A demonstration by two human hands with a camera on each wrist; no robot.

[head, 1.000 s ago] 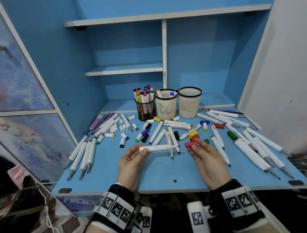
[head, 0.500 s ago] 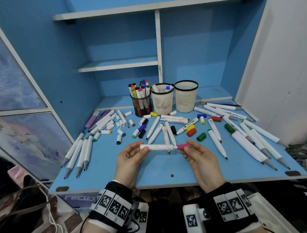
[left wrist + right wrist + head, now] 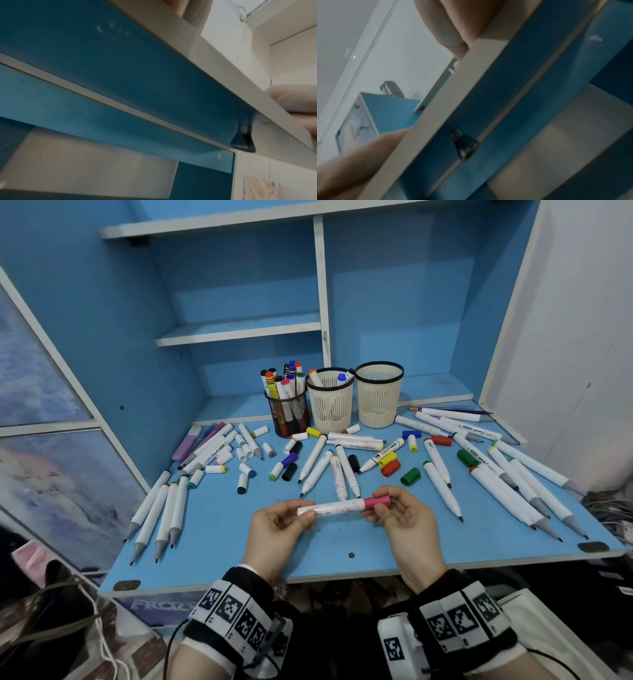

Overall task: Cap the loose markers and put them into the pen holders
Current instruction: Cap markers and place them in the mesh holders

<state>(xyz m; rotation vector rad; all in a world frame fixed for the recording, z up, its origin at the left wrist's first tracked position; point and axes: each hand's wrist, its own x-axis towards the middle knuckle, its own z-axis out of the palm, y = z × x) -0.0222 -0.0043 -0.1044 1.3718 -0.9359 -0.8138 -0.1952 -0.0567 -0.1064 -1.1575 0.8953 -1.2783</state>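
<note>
From the head view, a white marker [image 3: 330, 506] is being held level above the blue surface [image 3: 342, 539]: its bare end is being pinched by the left hand [image 3: 279, 525], its pink cap [image 3: 376, 503] by the right hand [image 3: 406, 517]. 3 holders are being shown behind: a black mesh holder [image 3: 289, 414] packed with markers, a cream holder [image 3: 330, 402] with a few, another cream holder [image 3: 378, 395] whose inside is hidden. From the wrist views, only blurred fingers [image 3: 295, 100] and the surface's pale edge [image 3: 447, 108] are being shown.
</note>
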